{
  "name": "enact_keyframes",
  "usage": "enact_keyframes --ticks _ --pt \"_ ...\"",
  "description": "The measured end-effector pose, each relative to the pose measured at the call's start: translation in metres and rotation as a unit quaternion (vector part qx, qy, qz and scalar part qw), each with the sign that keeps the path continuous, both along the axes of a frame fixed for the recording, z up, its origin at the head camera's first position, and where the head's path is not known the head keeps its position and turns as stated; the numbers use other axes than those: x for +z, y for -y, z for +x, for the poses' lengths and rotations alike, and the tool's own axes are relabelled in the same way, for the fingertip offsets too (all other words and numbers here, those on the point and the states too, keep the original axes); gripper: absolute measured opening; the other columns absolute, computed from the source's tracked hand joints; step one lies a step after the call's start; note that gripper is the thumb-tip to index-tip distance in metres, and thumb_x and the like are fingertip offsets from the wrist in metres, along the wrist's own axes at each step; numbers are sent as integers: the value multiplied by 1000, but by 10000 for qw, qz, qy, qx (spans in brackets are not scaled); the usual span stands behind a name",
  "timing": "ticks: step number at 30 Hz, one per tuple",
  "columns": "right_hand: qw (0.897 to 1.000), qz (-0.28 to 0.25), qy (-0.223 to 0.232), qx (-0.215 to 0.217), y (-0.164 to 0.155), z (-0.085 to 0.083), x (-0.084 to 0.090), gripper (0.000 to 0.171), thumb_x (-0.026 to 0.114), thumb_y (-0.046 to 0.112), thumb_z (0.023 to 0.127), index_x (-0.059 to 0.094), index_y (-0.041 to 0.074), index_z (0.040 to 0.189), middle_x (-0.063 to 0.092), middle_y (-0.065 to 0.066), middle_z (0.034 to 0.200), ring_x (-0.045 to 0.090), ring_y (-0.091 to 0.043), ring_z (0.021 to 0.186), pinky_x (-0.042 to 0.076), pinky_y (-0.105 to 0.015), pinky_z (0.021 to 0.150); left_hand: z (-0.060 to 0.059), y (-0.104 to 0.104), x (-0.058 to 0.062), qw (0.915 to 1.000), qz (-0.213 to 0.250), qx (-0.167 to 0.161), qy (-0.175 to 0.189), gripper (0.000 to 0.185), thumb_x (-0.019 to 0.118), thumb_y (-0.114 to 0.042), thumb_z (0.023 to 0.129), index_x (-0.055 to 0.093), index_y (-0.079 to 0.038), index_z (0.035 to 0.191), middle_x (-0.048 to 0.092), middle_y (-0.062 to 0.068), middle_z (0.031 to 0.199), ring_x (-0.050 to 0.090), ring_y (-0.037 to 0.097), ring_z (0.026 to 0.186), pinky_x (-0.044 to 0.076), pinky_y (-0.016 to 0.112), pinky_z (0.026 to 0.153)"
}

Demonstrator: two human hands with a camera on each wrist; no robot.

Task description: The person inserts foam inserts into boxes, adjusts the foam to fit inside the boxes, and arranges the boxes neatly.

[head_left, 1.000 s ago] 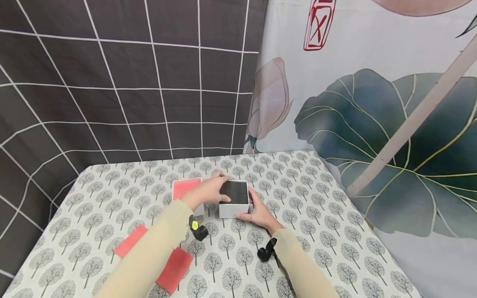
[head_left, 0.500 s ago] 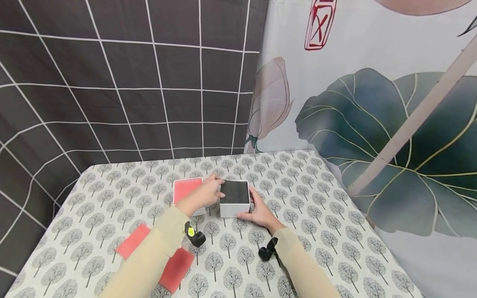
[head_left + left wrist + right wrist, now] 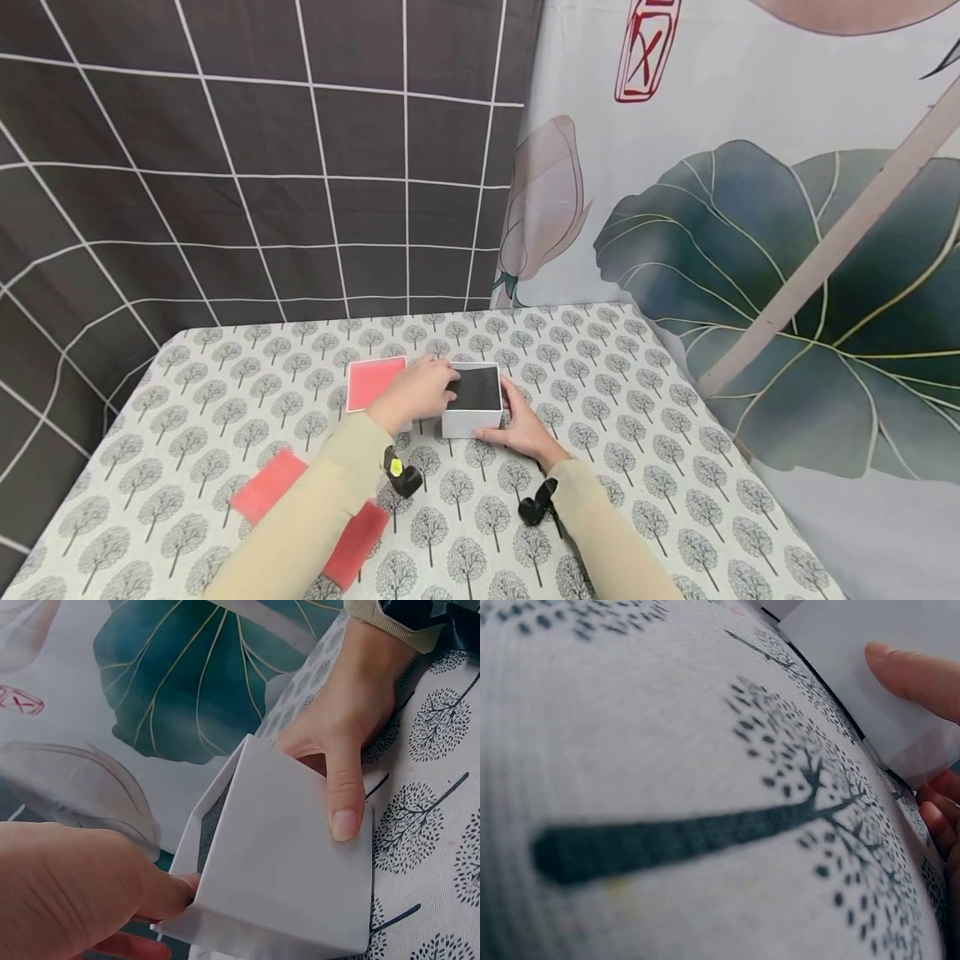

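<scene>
Table (image 3: 645, 417) under a pale cloth (image 3: 225, 367) printed all over with small grey trees. Behind it on the left, a dark hanging (image 3: 225, 167) crossed by thin white grid lines, sagging and bowed toward the lower left. On the right, a light hanging (image 3: 750, 108) printed with a big teal leaf (image 3: 787, 283), a pale pink bud (image 3: 543, 200), a beige diagonal stalk (image 3: 832, 242) and a red seal mark (image 3: 645, 50) near the top. The 2 hangings meet in a vertical seam above the table's far edge. Light is even and soft, shadows faint.

Beige sleeves (image 3: 315, 508), black wrist cameras (image 3: 402, 477)
</scene>
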State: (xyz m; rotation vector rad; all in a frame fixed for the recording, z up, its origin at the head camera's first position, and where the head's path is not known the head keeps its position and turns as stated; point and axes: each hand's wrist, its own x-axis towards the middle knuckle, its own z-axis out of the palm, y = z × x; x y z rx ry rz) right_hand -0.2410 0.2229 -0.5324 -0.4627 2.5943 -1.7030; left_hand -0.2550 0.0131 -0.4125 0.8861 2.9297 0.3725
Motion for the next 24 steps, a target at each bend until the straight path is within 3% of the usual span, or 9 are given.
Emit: enact_keyframes --ticks 5,14,20,24 --pt "10000 -13 73 -50 1 -1 2 101 87 27 61 27 36 141 51 6 122 52 -15 103 42 -38 92 -1 -4 -1 9999 -49 72 -95 44 69 -24 82 60 -10 122 59 7 120 54 25 108 46 44 92" --pt "9997 122 -217 83 -1 3 13 101 84 22 66 22 23 147 48 -3 131 51 -19 107 41 -42 94 4 -11 -4 9984 182 315 -435 43 70 -21 80 60 -10 121 58 9 117 57 26 101 51 43 82" --pt "9996 24 -132 261 4 15 37 107 78 9 72 4 3 148 36 -22 140 48 -33 113 31 -54 102 11 -12 -16 9920 720 726 -736 35 70 -20 81 63 -8 113 58 8 112 61 26 91 54 39 72" --pt "9996 67 84 263 4 20 43 106 75 7 74 0 3 148 35 -21 140 48 -33 112 33 -49 101 16 -11 -24 9853 1205 736 -961 28 67 -19 84 64 -8 110 58 5 109 62 24 90 55 36 70"
